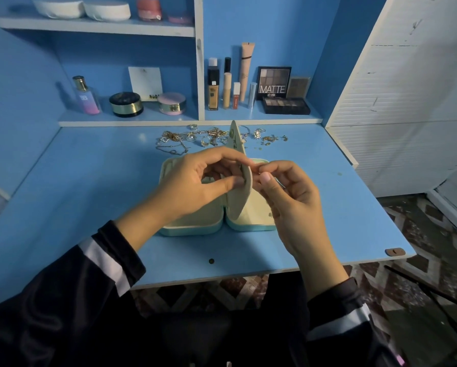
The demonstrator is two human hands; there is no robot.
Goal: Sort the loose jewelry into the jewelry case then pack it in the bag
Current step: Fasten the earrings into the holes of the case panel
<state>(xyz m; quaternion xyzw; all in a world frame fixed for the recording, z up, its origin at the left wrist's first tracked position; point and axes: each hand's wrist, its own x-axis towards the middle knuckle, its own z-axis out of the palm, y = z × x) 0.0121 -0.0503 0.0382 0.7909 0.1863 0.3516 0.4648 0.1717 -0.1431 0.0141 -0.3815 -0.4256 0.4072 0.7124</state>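
Blue desk (pixel 89 181), seen from above, with two shelves behind its far edge.

Case (pixel 190 226): lies open and flat at the middle of the desk. It has two shallow halves side by side, joined at the centre, with a mint outer shell and a cream lining. A cream flap (pixel 234 136) stands upright from the join. Its pointed top reaches towards the far edge, and a few small dark items are fixed near its tip.

Jewelry (pixel 195 137): a loose tangle of gold and silver chains, rings and small pieces, strewn along the far edge just behind the case and apart from it.

Left hand (pixel 195 186): held over the left half. The thumb presses the flap's left face and the forefinger curls over its edge, pinching it, while the other fingers are loosely bent.

Right hand (pixel 288 202): held over the right half. Thumb and forefinger tips are pressed together at the flap's right face. Whether they hold a small piece cannot be told.

Palette (pixel 273 83): stands upright on the lower shelf at the right and is marked "MATTE".

Card (pixel 145 82): white, on the lower shelf at the left. It reads "NUD", with the rest hidden.
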